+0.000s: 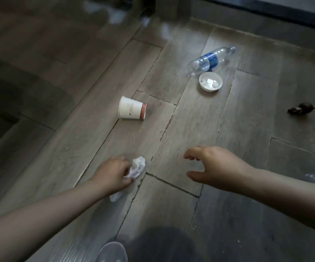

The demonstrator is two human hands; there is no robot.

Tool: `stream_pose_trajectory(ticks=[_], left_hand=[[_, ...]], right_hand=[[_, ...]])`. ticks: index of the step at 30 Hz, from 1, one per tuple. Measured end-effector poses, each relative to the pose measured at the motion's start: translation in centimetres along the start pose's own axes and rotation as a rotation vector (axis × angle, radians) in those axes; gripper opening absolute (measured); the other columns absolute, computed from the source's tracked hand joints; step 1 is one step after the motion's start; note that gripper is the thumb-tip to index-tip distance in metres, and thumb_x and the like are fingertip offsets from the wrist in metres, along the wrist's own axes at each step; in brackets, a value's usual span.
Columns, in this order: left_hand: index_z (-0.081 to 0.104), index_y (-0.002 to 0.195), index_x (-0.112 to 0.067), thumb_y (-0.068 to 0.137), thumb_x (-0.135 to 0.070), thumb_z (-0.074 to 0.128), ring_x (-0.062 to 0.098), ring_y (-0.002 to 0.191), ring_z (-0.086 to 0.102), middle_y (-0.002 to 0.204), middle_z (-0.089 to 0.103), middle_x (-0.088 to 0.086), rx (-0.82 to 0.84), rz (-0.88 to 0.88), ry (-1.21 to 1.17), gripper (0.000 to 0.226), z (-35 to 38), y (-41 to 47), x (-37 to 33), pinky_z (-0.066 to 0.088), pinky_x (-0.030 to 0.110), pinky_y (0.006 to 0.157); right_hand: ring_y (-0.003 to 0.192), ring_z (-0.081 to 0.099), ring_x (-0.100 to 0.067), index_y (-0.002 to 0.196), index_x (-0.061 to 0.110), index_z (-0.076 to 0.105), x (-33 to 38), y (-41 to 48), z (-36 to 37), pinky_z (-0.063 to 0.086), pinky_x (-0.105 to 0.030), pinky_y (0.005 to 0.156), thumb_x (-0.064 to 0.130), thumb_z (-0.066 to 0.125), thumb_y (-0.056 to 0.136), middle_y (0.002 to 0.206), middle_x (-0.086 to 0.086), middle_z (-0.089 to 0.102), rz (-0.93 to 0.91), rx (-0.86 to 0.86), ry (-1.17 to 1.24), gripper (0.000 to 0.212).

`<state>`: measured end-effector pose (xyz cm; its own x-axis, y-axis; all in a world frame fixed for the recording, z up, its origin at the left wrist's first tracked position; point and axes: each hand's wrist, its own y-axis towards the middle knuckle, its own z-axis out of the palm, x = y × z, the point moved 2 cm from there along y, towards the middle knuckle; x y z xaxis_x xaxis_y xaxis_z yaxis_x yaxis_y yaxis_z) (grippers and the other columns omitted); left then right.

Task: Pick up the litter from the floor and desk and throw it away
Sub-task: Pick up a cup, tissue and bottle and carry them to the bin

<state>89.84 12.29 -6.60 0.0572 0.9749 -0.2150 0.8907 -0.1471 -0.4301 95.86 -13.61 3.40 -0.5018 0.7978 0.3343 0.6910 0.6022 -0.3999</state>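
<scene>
- A crumpled white tissue [138, 166] is gripped by the left hand [113, 174], whose fingers are curled round it low over the grey wood-plank floor [171, 205]. A further white wad is seen under the wrist, and whether it belongs to the same tissue cannot be told.
- The right hand [215, 165] is held out apart from the tissue, with its fingers loosely bent and its thumb spread, and nothing is grasped by it.
- A white paper cup [132, 110], marked with red stripes at its right end, is laid on its side on the floor beyond the left hand.
- A clear plastic water bottle [211, 60] with a blue label is laid on its side farther off, to the right.
- Just beside the bottle, a round white lid [210, 81] is set on the floor, with white scraps lying in it.
- A small dark brown object [301, 108] is seen well to the right; what it is cannot be made out.
</scene>
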Motion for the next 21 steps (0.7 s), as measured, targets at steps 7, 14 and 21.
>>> stream_pose_trajectory(ticks=[7,14,21], left_hand=[[0.067,0.089,-0.018,0.085,-0.032,0.060,0.024,0.094,0.058,0.098,0.061,0.004,-0.144,-0.007,0.050,0.016,-5.3,5.0,-0.4,0.044,0.031,0.074],[0.044,0.132,-0.016,0.064,-0.052,0.075,0.032,0.129,0.032,0.143,0.034,0.010,-0.417,0.022,0.117,0.083,-7.0,8.2,1.1,0.034,0.043,0.101],[-0.017,0.150,-0.023,0.046,-0.073,0.075,0.030,0.146,-0.014,0.159,-0.011,0.006,-0.155,-0.018,0.304,0.148,-7.0,12.6,3.2,-0.001,0.060,0.115]], right_hand=[[0.108,0.055,-0.006,0.129,0.031,0.052,-2.4,-0.9,-0.1,0.049,-0.025,0.088,0.047,0.061,0.087,0.121,0.013,0.059,0.075,-0.029,0.020,0.046],[0.107,0.055,-0.003,0.129,0.033,0.051,-4.4,-0.8,0.5,0.048,-0.019,0.087,0.048,0.062,0.087,0.121,0.014,0.059,0.105,-0.041,0.043,0.046],[0.109,0.054,-0.003,0.130,0.033,0.049,-5.0,0.2,1.2,0.046,-0.018,0.087,0.050,0.060,0.087,0.122,0.015,0.057,0.110,-0.020,0.037,0.048]])
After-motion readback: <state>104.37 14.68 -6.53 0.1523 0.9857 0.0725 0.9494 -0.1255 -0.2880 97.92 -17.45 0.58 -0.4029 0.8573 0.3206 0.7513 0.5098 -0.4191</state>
